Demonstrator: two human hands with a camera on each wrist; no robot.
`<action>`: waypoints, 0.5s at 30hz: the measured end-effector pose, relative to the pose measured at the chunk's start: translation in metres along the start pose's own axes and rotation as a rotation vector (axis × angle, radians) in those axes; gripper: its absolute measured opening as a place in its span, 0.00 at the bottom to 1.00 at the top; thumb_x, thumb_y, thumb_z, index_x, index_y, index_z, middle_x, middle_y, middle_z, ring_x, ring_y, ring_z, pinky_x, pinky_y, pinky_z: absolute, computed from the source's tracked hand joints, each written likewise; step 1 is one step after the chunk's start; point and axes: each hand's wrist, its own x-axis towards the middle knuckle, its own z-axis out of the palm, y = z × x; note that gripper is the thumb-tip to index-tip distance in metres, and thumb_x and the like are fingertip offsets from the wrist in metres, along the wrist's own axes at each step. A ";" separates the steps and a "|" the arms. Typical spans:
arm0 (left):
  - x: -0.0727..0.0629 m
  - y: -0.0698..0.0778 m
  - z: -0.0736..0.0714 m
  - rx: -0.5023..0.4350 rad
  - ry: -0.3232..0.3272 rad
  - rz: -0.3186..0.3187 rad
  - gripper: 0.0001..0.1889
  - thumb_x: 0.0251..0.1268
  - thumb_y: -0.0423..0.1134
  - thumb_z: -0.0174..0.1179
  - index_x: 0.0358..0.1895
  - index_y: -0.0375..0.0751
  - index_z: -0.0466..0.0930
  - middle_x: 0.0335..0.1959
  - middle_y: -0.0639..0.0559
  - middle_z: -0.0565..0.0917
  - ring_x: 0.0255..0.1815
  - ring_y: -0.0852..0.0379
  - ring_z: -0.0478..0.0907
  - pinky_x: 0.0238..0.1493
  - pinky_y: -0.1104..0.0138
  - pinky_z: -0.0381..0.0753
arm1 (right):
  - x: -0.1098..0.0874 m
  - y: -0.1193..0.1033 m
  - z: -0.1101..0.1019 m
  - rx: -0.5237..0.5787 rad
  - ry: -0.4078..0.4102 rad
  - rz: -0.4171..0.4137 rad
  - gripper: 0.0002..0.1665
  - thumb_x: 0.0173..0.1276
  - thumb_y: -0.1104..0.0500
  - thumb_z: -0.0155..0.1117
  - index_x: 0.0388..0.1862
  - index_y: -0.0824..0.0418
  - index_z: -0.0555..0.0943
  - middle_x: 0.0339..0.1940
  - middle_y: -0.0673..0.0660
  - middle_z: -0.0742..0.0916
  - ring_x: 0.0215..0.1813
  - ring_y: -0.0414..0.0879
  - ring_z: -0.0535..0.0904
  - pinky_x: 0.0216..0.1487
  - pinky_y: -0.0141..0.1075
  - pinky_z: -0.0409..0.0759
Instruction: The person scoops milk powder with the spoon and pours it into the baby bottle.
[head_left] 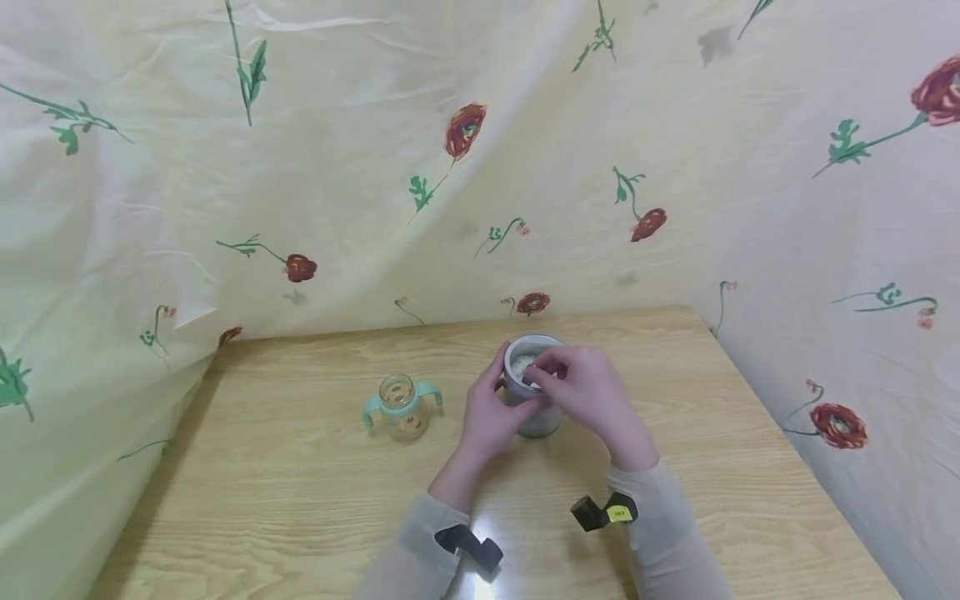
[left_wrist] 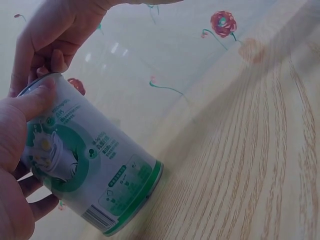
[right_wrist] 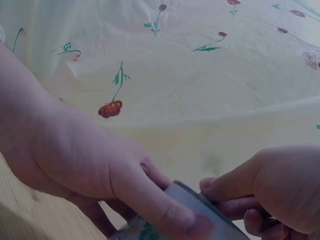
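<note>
A white and green milk powder can [left_wrist: 95, 155] stands on the table, with pale contents showing inside its round mouth [head_left: 525, 364]. My left hand [head_left: 491, 417] grips the can's side near the rim, thumb on the near side and fingers behind, as the left wrist view shows. Over the mouth, my right hand [head_left: 588, 392] has its fingers curled, thumb and forefinger pinching a small thing at the inner rim. That thing is mostly hidden by the fingers, and its kind cannot be made out. In the right wrist view both hands meet at the rim.
Left of the can stands a clear baby bottle [head_left: 407, 423] without a lid, with a mint-green collar and two handles. Wooden table [head_left: 300, 500] surrounds both. A flower-printed cloth [head_left: 360, 167] hangs behind the table and along its sides.
</note>
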 end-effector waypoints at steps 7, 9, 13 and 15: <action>-0.002 0.000 -0.001 -0.005 0.004 0.001 0.51 0.59 0.47 0.83 0.84 0.49 0.65 0.79 0.55 0.72 0.77 0.49 0.71 0.71 0.49 0.78 | -0.001 0.003 -0.005 -0.056 0.015 -0.053 0.06 0.65 0.58 0.83 0.33 0.57 0.93 0.27 0.45 0.89 0.28 0.42 0.75 0.31 0.36 0.76; -0.002 0.000 -0.001 0.001 0.001 -0.010 0.51 0.59 0.48 0.83 0.84 0.49 0.64 0.79 0.55 0.73 0.76 0.49 0.71 0.69 0.51 0.80 | -0.001 0.003 -0.005 -0.086 0.012 -0.083 0.05 0.64 0.58 0.83 0.33 0.57 0.93 0.27 0.45 0.89 0.28 0.41 0.75 0.31 0.37 0.76; -0.001 0.000 0.000 0.003 -0.001 -0.027 0.53 0.58 0.50 0.83 0.85 0.50 0.62 0.80 0.56 0.71 0.75 0.48 0.72 0.65 0.54 0.84 | 0.000 0.002 -0.005 -0.126 0.011 -0.124 0.05 0.65 0.58 0.82 0.36 0.58 0.94 0.29 0.46 0.90 0.30 0.41 0.77 0.33 0.38 0.78; -0.001 -0.001 0.000 0.006 0.001 -0.022 0.53 0.58 0.50 0.83 0.85 0.49 0.62 0.80 0.56 0.71 0.76 0.49 0.72 0.67 0.53 0.82 | 0.001 0.002 -0.004 -0.127 0.005 -0.132 0.05 0.67 0.58 0.81 0.36 0.59 0.94 0.30 0.47 0.91 0.31 0.41 0.78 0.34 0.39 0.79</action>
